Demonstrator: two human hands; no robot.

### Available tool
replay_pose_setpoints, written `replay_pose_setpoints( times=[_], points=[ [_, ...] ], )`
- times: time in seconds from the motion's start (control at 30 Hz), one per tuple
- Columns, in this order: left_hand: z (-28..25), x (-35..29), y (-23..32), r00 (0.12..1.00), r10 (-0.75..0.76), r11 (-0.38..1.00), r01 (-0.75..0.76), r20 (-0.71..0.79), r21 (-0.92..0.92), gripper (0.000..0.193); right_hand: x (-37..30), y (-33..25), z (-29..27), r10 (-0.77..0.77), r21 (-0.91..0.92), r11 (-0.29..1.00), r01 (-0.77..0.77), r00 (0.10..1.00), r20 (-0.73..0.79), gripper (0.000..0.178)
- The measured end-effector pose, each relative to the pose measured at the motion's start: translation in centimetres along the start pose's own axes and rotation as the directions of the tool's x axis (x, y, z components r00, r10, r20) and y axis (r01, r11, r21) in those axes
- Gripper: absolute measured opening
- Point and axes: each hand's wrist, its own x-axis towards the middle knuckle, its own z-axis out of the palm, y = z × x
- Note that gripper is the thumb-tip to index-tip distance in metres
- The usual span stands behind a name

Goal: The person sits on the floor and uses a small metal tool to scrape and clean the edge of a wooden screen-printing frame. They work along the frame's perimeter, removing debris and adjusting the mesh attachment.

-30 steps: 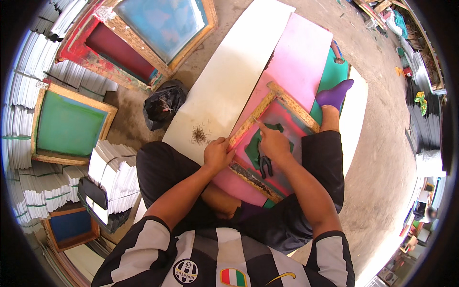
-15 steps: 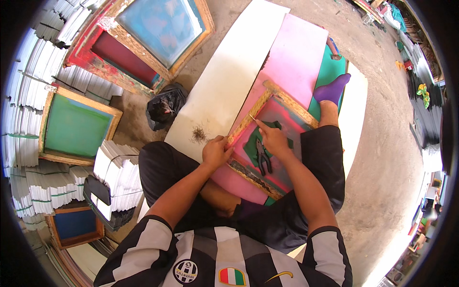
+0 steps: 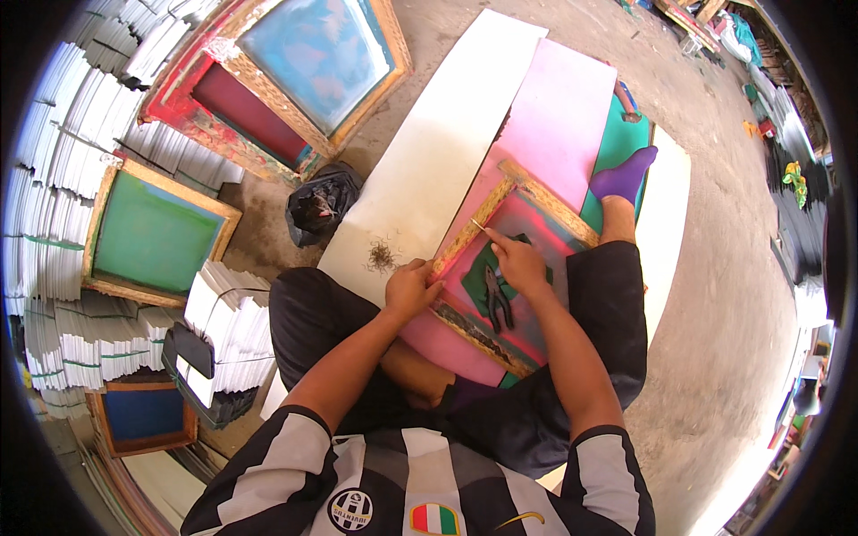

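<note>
A wooden screen-printing frame [image 3: 465, 239] with pink-stained mesh lies tilted between my legs. My left hand [image 3: 413, 290] is closed on its near left corner, thumb pointing inward. Over the mesh, my right hand [image 3: 520, 266] is closed round a thin, pale-tipped tool [image 3: 477, 225], whose tip meets the frame's left bar. Most of that tool is hidden in the fingers, so its kind is unclear. Beside this hand, pliers [image 3: 494, 299] with dark handles rest on a dark green piece [image 3: 476, 279] inside the frame.
A small heap of thin dark bits [image 3: 382, 256] sits on the white board [image 3: 420, 152], beside a pink board [image 3: 559, 98]. A hammer [image 3: 629, 105] lies at the far end. Leftward are a black plastic bag [image 3: 326, 201], other screen frames [image 3: 161, 234] and stacked white sheets [image 3: 223, 313].
The whole view has shifted slightly right and down. Both hands keep their places on the frame, and the tool's tip stays at nearly the same spot on the bar.
</note>
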Motion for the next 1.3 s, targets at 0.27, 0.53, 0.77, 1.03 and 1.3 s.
replay_pose_setpoints(
  times=[0.27,0.53,0.77,1.03,1.3],
  points=[
    [-0.1,0.1,0.5,0.998,-0.048,0.998,0.046,0.041,0.04,0.042,1.8,-2.1,-3.5,0.409,0.161,0.857,-0.489,0.837,0.363,0.039],
    [0.1,0.0,0.8,0.999,-0.051,0.997,0.051,-0.003,0.054,0.05,2.0,-3.7,-4.0,0.434,-0.123,0.9,-0.417,0.845,0.312,0.038],
    [0.2,0.4,0.6,0.995,-0.093,0.994,0.091,0.041,0.052,0.047,2.4,-4.2,-3.9,0.435,-0.142,0.901,-0.411,0.857,0.276,0.037],
    [0.2,0.5,0.3,0.996,-0.085,0.996,0.084,0.039,0.036,0.047,3.9,-5.8,-5.2,0.449,-0.196,0.893,-0.405,0.829,0.334,0.038],
    [0.1,0.8,0.9,0.994,-0.083,0.995,0.079,0.068,0.065,0.048,4.4,-8.0,-5.0,0.516,-0.305,0.854,-0.421,0.761,0.394,0.041]
  ],
)
